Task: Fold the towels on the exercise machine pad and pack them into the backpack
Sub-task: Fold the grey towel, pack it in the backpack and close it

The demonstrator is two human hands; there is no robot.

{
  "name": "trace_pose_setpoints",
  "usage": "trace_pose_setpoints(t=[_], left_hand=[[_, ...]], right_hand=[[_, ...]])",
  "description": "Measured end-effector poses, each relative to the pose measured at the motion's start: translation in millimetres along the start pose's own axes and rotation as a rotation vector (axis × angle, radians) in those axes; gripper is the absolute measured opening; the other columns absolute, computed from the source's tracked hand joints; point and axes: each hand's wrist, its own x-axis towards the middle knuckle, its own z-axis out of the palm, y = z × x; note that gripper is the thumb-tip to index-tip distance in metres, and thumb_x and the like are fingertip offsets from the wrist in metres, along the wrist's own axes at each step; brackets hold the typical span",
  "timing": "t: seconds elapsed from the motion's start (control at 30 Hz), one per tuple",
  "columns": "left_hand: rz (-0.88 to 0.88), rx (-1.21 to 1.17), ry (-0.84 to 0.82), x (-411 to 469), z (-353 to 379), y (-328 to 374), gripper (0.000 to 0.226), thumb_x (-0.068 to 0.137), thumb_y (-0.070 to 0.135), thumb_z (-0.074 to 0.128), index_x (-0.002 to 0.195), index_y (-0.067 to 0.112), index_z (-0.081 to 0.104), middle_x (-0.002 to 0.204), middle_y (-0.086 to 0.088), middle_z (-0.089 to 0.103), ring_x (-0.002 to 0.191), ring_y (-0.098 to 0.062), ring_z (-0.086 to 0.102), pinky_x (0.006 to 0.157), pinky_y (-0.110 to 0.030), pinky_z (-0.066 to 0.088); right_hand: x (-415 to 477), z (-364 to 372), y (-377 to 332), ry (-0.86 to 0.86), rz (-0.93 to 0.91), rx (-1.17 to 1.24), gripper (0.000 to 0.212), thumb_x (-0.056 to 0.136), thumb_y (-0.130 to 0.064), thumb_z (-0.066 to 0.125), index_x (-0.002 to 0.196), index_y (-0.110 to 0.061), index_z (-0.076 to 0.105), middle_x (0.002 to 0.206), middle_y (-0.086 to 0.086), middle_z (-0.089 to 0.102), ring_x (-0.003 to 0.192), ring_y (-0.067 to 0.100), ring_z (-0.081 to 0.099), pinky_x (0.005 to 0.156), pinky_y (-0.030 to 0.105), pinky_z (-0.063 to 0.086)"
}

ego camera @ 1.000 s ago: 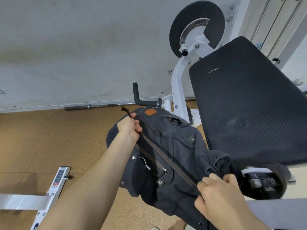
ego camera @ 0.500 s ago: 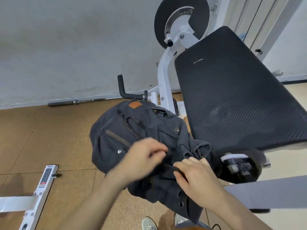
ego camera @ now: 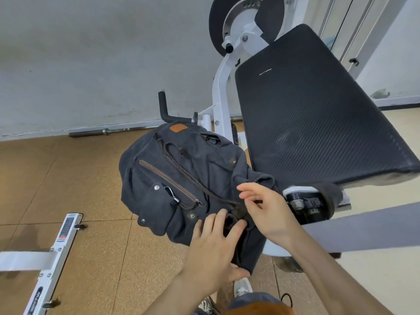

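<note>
A dark grey canvas backpack hangs against the white machine frame, left of the black exercise pad. Its brown braided drawstring lies slack across the front. My left hand grips the gathered mouth of the backpack, fingers on top and thumb under the fabric edge. My right hand pinches the drawstring close to the mouth, with its index finger raised. The pad's surface is bare, and no towel shows anywhere in view.
A white upright with a black disc stands behind the pad. A black handle pokes out above the backpack. A steel bar lies along the wall. Another white frame crosses the floor at lower left. My shoe is below.
My left hand let go of the drawstring end it had pulled out far left and came back to the backpack's mouth. The cord now lies slack. My right hand shifted to the cord.
</note>
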Motion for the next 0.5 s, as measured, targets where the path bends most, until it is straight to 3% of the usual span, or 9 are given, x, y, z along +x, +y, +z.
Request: trace_pose_setpoints(t=[0.07,0.13,0.2,0.27,0.37,0.43,0.5], left_hand=[[0.003,0.056,0.068,-4,13,5,0.092,0.048,0.066,0.077,0.128,0.031,0.048,0.13,-0.013,0.051,0.113,-0.032,0.053,0.094,-0.051,0.049],[0.042,0.065,0.171,-2,18,5,0.074,0.054,0.046,0.082,0.12,0.028,0.053,0.118,-0.012,0.056,0.103,-0.031,0.058,0.086,-0.044,0.053],[0.066,0.039,0.21,3,13,-2,0.071,0.052,0.042,0.084,0.115,0.029,0.054,0.102,-0.002,0.058,0.089,-0.024,0.06,0.069,-0.033,0.055],[0.008,-0.082,0.286,5,-4,-17,0.066,0.057,0.04,0.082,0.115,0.032,0.051,0.095,0.003,0.059,0.084,-0.02,0.062,0.057,-0.032,0.054],[-0.182,-0.367,0.418,5,-47,-43,0.048,0.073,0.031,0.073,0.118,0.034,0.058,0.101,0.011,0.063,0.091,-0.011,0.06,0.073,-0.027,0.048],[-0.238,-0.512,0.483,5,-75,-55,0.043,0.075,0.027,0.072,0.117,0.031,0.063,0.101,0.016,0.065,0.093,-0.006,0.059,0.081,-0.025,0.046],[-0.246,-0.608,0.511,8,-94,-58,0.043,0.075,0.024,0.073,0.117,0.03,0.066,0.099,0.02,0.063,0.094,-0.003,0.058,0.087,-0.025,0.048]], right_hand=[[-13,-1,7,0.079,-0.012,-0.003,0.038,0.091,0.002,0.05,0.116,-0.024,0.062,0.101,-0.008,0.062,0.092,0.005,0.059,0.088,0.023,0.049],[-29,-2,11,0.139,0.017,0.001,0.04,0.089,0.004,0.05,0.109,-0.03,0.06,0.099,-0.006,0.06,0.089,0.006,0.059,0.083,0.02,0.049],[-47,-4,11,0.164,0.125,0.048,0.038,0.088,0.003,0.051,0.101,-0.032,0.059,0.096,-0.005,0.059,0.086,0.004,0.06,0.077,0.017,0.047],[-67,-4,11,0.21,0.261,0.169,0.029,0.089,0.0,0.054,0.092,-0.027,0.062,0.087,-0.002,0.063,0.08,0.008,0.064,0.071,0.021,0.049],[-92,6,9,0.221,0.498,0.401,0.016,0.09,-0.002,0.056,0.089,-0.014,0.066,0.08,0.01,0.07,0.064,0.011,0.067,0.058,0.022,0.05],[-98,24,7,0.092,0.669,0.642,0.012,0.092,-0.013,0.061,0.102,-0.012,0.067,0.09,0.01,0.074,0.077,0.016,0.071,0.061,0.029,0.054],[-91,48,5,-0.056,0.804,0.959,0.034,0.089,-0.034,0.063,0.115,-0.012,0.062,0.108,0.011,0.072,0.1,0.024,0.068,0.074,0.04,0.056]])
